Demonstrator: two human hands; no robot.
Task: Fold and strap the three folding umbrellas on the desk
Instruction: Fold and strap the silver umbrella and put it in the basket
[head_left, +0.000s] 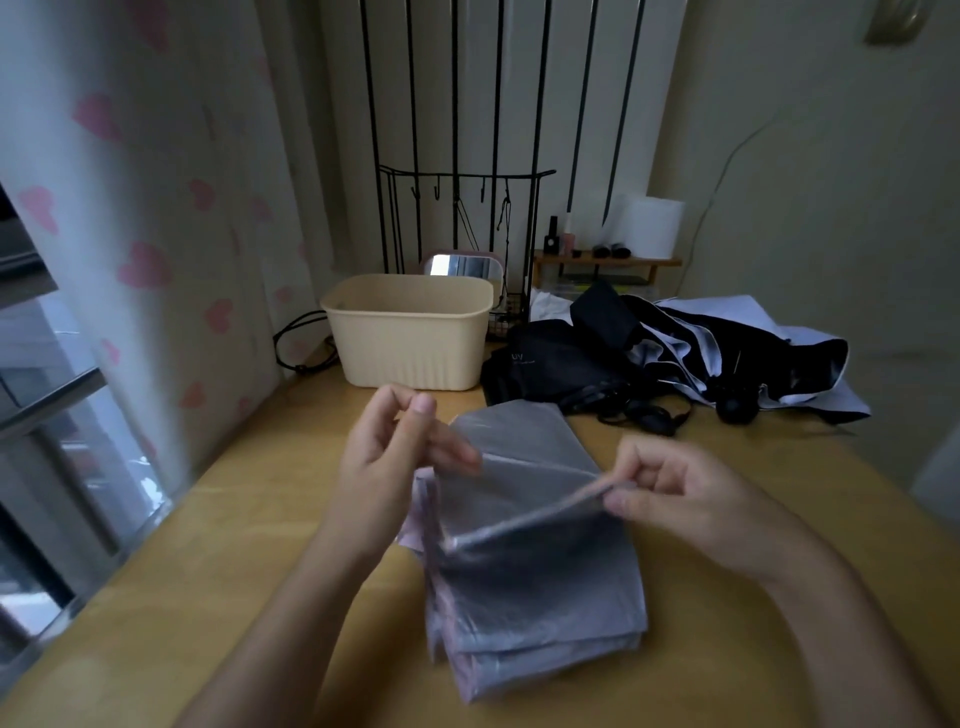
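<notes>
A folding umbrella with silver-grey lining and pink outer edges lies collapsed on the wooden desk in front of me, its panels partly layered flat. My right hand pinches the edge of one raised panel between thumb and fingers. My left hand sits at the panel's upper left corner, fingers curled, pinching the fabric edge. Behind, a black umbrella lies loosely bunched, and a third umbrella, black inside and pale lilac outside, sprawls unfolded to its right.
A beige plastic tub stands at the back of the desk, with a small mirror and a black wire rack behind it. A wooden shelf with bottles sits at back right. A heart-patterned curtain and window run along the left.
</notes>
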